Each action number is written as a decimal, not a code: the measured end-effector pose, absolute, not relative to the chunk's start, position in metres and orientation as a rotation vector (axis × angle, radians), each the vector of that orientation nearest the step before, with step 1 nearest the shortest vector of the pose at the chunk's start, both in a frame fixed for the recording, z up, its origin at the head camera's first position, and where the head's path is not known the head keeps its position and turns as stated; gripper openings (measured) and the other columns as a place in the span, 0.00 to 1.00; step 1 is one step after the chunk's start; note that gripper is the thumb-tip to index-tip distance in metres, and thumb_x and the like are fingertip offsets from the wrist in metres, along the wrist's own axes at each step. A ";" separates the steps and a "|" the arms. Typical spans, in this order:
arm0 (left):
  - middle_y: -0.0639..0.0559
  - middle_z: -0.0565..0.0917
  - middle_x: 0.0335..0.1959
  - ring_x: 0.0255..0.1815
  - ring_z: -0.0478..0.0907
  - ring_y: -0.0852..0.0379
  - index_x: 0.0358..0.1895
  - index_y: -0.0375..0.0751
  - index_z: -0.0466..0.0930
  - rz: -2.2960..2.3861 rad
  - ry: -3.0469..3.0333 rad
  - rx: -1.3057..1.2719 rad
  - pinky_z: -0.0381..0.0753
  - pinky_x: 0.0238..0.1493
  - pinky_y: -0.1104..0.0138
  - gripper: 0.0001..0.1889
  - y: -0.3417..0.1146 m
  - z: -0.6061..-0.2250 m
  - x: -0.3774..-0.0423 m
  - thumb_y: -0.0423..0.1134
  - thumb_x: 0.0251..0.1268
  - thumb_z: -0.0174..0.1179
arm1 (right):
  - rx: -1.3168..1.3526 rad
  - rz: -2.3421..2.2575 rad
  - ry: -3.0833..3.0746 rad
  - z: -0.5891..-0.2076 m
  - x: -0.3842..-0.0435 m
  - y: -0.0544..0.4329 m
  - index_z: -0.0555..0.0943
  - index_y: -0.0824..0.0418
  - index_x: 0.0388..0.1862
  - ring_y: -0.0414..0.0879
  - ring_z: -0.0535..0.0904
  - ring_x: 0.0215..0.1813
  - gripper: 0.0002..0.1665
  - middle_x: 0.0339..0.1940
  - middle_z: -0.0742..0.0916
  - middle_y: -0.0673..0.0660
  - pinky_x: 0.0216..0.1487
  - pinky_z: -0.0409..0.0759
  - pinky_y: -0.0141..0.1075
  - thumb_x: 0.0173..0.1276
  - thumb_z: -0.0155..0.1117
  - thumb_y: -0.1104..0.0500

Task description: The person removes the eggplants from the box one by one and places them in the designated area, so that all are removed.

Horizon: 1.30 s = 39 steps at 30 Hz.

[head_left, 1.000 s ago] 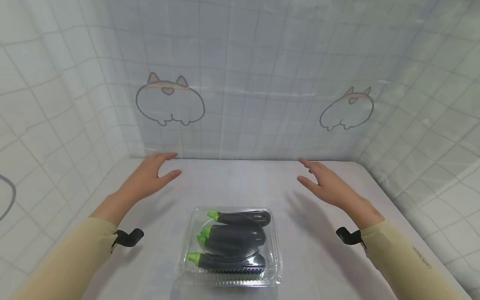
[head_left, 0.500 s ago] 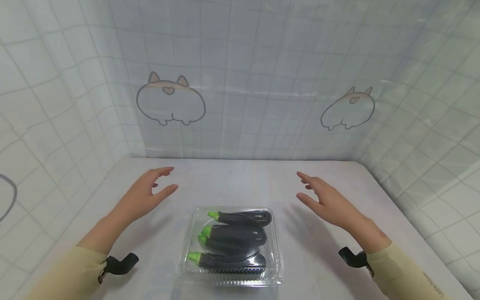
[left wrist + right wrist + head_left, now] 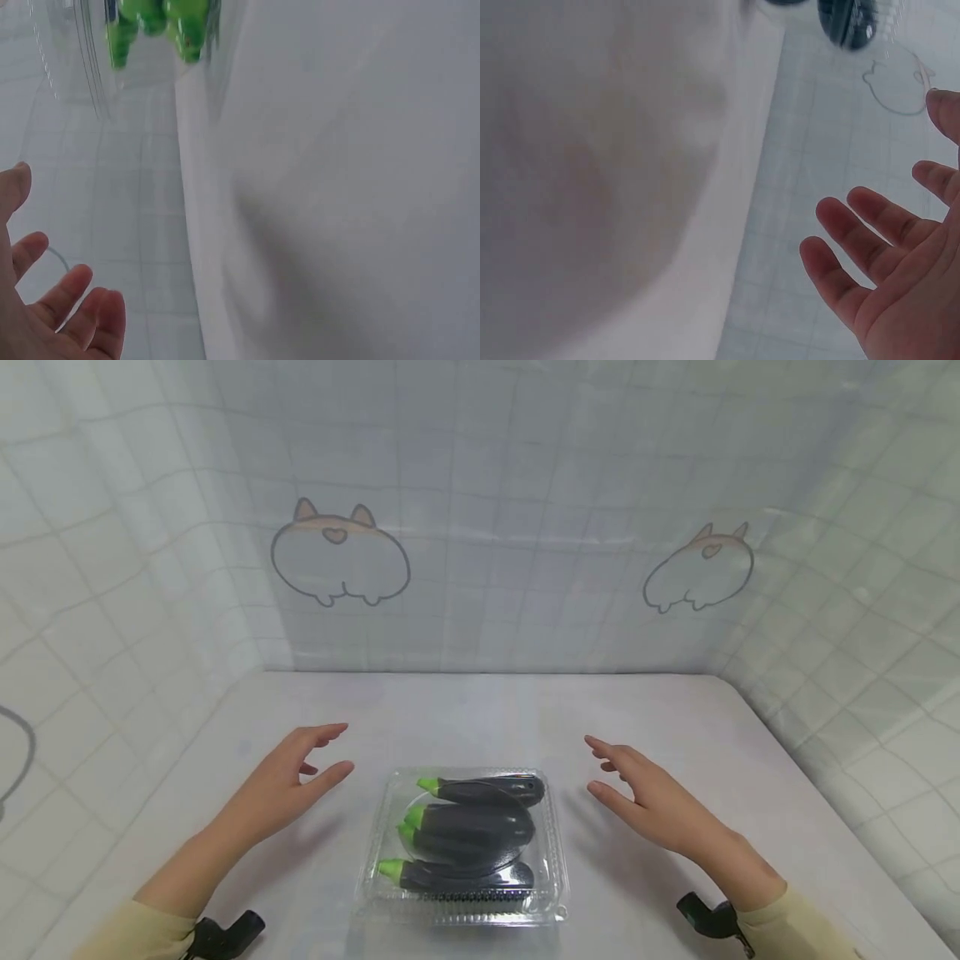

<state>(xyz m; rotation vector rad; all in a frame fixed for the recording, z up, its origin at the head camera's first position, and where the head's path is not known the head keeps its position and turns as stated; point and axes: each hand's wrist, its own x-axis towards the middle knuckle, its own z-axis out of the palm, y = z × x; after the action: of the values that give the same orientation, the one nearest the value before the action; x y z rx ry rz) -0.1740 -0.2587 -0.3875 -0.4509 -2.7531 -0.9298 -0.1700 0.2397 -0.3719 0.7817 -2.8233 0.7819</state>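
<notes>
A clear plastic clamshell box (image 3: 553,860) sits near the front middle of the white table, its lid down. Through the lid show several dark eggplants (image 3: 472,831) with green stem ends pointing left. To the left of the box my left hand (image 3: 281,789) hovers with relaxed, spread fingers, holding nothing. My right hand (image 3: 660,802) is held likewise on the other side, thumb apart from the fingers. In the left wrist view the green stems (image 3: 165,22) show at the top, beyond my left hand (image 3: 67,315). Dark eggplant ends (image 3: 847,22) appear above my right hand (image 3: 900,262).
The white table (image 3: 480,714) ends at a back wall (image 3: 480,527) hung with grid-patterned sheeting printed with corgi drawings. Similar sheeting closes in the left side (image 3: 82,610) and right side (image 3: 877,635). A black wrist mount (image 3: 228,935) is on each forearm.
Both hands have come down and back from the far edge of the table toward the box, staying either side of it. The box has not moved on the table.
</notes>
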 end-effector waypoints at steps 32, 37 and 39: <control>0.46 0.68 0.67 0.46 0.82 0.57 0.70 0.52 0.62 -1.805 -2.673 -0.004 0.80 0.34 0.63 0.30 -0.216 -0.408 -0.069 0.47 0.69 0.63 | 1.032 1.193 -2.599 -0.395 -0.092 0.208 0.71 0.49 0.67 0.39 0.82 0.47 0.26 0.56 0.80 0.47 0.44 0.81 0.36 0.73 0.64 0.57; 0.46 0.68 0.66 0.46 0.80 0.54 0.68 0.49 0.63 -1.959 -2.665 0.120 0.80 0.35 0.62 0.29 -0.213 -0.404 -0.065 0.47 0.68 0.64 | 1.088 1.246 -2.557 -0.397 -0.088 0.211 0.74 0.48 0.57 0.39 0.79 0.47 0.20 0.52 0.80 0.47 0.43 0.81 0.35 0.69 0.67 0.59; 0.44 0.69 0.64 0.47 0.80 0.54 0.66 0.46 0.64 -2.012 -2.683 0.100 0.80 0.35 0.61 0.27 -0.214 -0.403 -0.064 0.46 0.69 0.63 | 1.144 1.256 -2.519 -0.398 -0.087 0.212 0.75 0.50 0.53 0.40 0.77 0.50 0.19 0.52 0.80 0.49 0.43 0.80 0.35 0.67 0.70 0.61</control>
<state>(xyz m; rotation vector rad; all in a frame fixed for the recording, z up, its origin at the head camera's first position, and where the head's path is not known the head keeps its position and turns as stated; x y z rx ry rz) -0.0640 -0.2142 -0.4031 0.0997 -2.6826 -2.0119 -0.0870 0.2119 -0.3979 1.1443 -2.5187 1.2556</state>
